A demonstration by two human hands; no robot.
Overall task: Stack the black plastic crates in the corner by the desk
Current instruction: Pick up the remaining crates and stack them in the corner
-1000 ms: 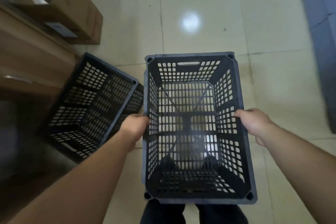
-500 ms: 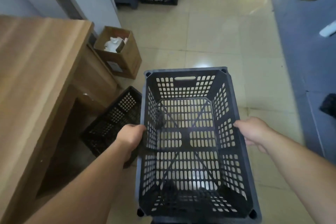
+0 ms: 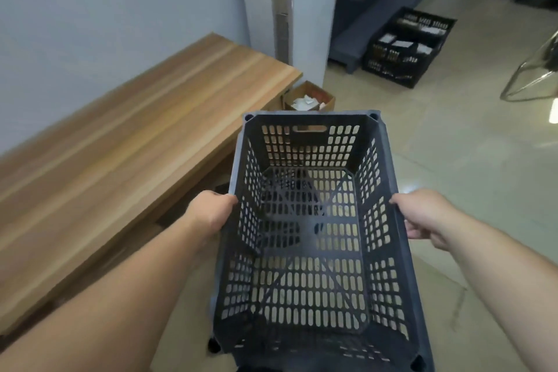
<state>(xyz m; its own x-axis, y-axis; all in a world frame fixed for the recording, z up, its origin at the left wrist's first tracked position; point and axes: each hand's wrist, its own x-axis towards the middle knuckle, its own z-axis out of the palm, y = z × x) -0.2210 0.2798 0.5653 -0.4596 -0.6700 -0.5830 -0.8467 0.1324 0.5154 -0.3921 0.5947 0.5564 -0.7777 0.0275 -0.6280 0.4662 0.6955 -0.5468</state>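
I hold an empty black plastic crate (image 3: 311, 254) in front of me, above the floor, its open top facing me. My left hand (image 3: 211, 211) grips its left rim and my right hand (image 3: 422, 214) grips its right rim. Through the slotted bottom I make out part of a second black crate (image 3: 287, 190) on the floor below, by the desk. The wooden desk (image 3: 120, 154) runs along the wall on my left.
An open cardboard box (image 3: 308, 98) with white scraps sits at the desk's far end, beside a wall corner. Farther off stands a filled black crate (image 3: 407, 48) next to a blue-grey shelf base (image 3: 356, 36). A metal chair frame (image 3: 531, 75) is at the right. Pale tiled floor lies ahead.
My view has tilted up from the floor toward the room. The held crate stayed in both hands and rose; the crate on the floor slid under it and is mostly hidden.
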